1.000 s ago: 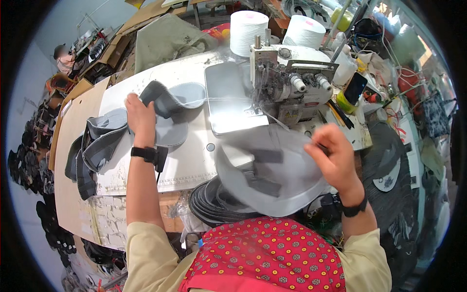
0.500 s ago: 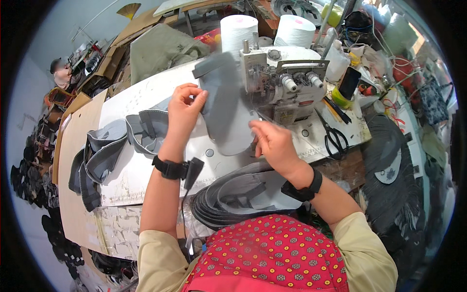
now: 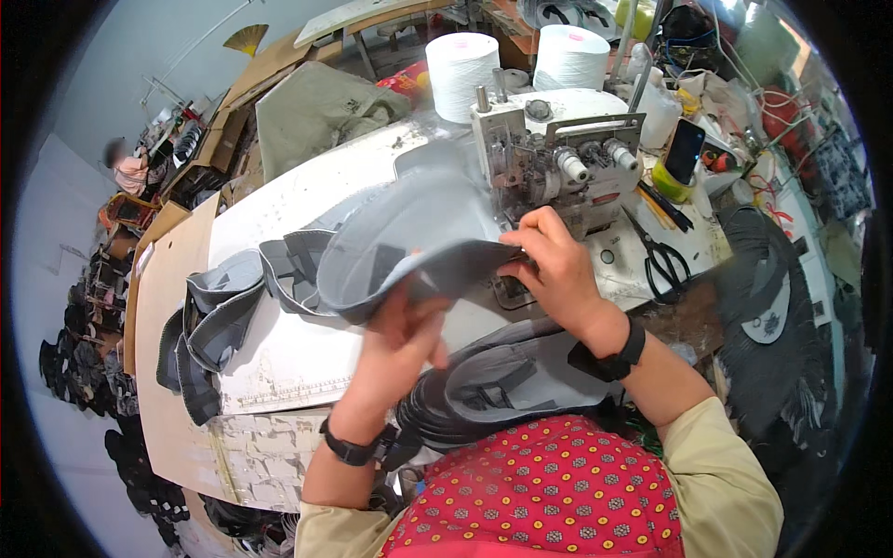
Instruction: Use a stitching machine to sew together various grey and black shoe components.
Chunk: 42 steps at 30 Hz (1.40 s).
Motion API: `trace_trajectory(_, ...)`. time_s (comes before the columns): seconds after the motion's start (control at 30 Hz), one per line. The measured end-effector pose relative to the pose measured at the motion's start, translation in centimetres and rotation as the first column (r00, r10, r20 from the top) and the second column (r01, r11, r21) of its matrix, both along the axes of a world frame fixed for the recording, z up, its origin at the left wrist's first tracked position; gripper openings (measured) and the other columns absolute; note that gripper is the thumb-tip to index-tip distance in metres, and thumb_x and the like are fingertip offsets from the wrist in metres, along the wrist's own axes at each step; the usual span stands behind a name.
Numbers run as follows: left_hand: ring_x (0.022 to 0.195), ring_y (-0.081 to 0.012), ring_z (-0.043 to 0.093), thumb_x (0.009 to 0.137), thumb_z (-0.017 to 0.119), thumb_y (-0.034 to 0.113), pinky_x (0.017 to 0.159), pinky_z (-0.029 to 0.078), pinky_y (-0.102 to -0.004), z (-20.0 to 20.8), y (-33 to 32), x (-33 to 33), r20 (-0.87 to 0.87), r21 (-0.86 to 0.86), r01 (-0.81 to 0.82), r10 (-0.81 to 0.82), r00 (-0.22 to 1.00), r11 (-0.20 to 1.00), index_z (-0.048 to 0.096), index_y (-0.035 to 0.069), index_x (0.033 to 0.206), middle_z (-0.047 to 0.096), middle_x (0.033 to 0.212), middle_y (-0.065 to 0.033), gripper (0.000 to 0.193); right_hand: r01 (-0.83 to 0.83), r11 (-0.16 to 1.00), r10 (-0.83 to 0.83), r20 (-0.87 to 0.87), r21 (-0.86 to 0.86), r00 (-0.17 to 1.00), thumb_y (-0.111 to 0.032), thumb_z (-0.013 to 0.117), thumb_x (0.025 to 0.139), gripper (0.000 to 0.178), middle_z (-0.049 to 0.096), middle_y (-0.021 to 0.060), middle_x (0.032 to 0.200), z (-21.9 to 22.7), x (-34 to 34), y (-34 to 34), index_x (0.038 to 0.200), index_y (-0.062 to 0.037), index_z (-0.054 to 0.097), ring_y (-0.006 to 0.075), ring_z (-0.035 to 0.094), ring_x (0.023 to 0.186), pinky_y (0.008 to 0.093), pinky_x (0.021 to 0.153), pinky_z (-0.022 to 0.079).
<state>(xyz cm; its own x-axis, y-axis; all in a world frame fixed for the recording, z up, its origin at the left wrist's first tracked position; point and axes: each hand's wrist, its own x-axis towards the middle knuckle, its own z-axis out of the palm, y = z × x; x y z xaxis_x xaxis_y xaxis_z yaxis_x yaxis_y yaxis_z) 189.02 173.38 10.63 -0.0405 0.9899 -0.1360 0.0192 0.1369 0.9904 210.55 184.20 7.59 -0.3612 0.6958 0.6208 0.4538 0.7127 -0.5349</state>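
A curved grey fabric piece (image 3: 409,219), blurred in part, hangs in front of the sewing machine (image 3: 558,163), its hollow side facing up. My right hand (image 3: 563,270) pinches its right edge between thumb and fingers, close to the machine's needle area. Under the near edge is my left hand (image 3: 400,349), smeared by motion. It grips the piece from below, and a fingertip shows over the edge. Some of the left fingers are hidden behind the fabric. Below my right wrist lies a nested stack of similar grey pieces (image 3: 521,372).
Several sewn grey pieces (image 3: 223,312) stand linked on the white table (image 3: 307,367) at left. Two white thread cones (image 3: 462,79) rise behind the machine. Black scissors (image 3: 662,270) and a phone (image 3: 686,149) in a yellow-green holder lie right. A person (image 3: 128,167) sits far left.
The grey piece has swung from standing flat before the machine to lying tilted, hollow side up. My left hand has come down and nearer, under its edge. My right hand now grips its right edge.
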Motion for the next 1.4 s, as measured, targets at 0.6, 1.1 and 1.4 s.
trace_trajectory(0.6, 0.066, -0.0147, 0.066, 0.071, 0.052, -0.021, 0.056, 0.052, -0.0251, -0.2, 5.5, -0.4, -0.584, 0.469, 0.226, 0.108, 0.805, 0.854, 0.071, 0.001, 0.098, 0.071, 0.111, -0.0105, 0.039, -0.279, 0.872, 0.162, -0.301, -0.402, 0.940, 0.000, 0.069, 0.084, 0.020, 0.059, 0.0112, 0.067, 2.9, 0.4, -2.2, 0.078, 0.0009, 0.050, 0.0157, 0.061, 0.049, 0.0307, 0.045, 0.045)
trace_trajectory(1.1, 0.077, -0.0410, 0.064, 0.075, 0.064, -0.002, 0.065, 0.052, -0.0419, -1.4, 9.5, 1.2, -0.705, 0.558, 0.171, 0.356, 0.613, 0.812, 0.068, 0.000, 0.089, 0.067, 0.090, -0.0204, 0.015, -0.176, 0.765, 0.013, -0.259, -0.620, 0.966, -0.002, 0.068, 0.085, 0.016, 0.067, 0.0138, 0.074, 1.2, 0.3, -0.6, 0.100, 0.0002, 0.064, 0.0154, 0.064, 0.054, 0.0303, 0.050, 0.048)
trace_trajectory(1.4, 0.058, -0.0063, 0.051, 0.092, 0.060, 0.006, 0.054, 0.041, -0.0222, -0.9, 9.7, -2.1, 0.046, 0.277, -0.213, 0.209, 0.977, 0.937, 0.069, 0.000, 0.102, 0.061, 0.069, -0.0002, 0.014, -0.280, 0.960, 0.275, -0.177, -0.006, 0.945, 0.012, 0.065, 0.079, 0.025, 0.073, 0.0131, 0.100, -1.3, 2.0, -3.0, 0.100, 0.0002, 0.068, 0.0166, 0.068, 0.064, 0.0263, 0.052, 0.053)
